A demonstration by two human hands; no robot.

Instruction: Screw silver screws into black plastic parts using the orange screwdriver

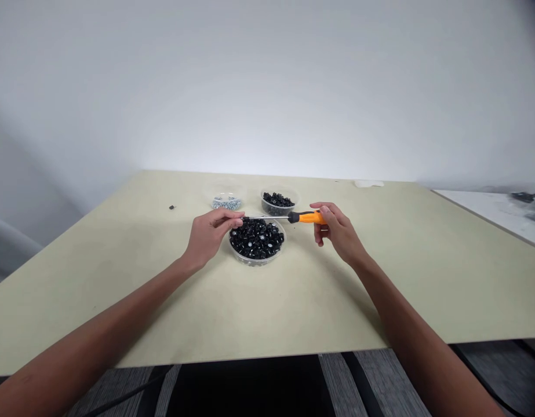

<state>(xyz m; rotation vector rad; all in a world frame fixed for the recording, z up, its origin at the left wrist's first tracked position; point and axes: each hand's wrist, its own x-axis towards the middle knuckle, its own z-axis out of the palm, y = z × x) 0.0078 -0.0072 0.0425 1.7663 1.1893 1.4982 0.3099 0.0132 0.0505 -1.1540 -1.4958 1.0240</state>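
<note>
My right hand point(337, 229) is closed round the orange and black handle of a screwdriver point(308, 217). Its thin metal shaft points left, level above a clear round tub point(255, 262) full of small black parts point(256, 237), a few with silver screw heads showing. At the shaft's tip, my left hand point(213, 234) pinches with thumb and fingers; what lies between them is too small to make out. Behind, a second clear tub point(227, 188) holds small silver screws point(226, 202), and a third tub point(281, 212) holds more black parts point(278, 200).
A single small black piece point(172, 207) lies on the pale table point(132, 243) at the left. Near the back edge on the right is a flat white object point(368, 183). A white surface point(493, 214) with dark items in plastic point(530, 200) adjoins the right side. A wall stands behind.
</note>
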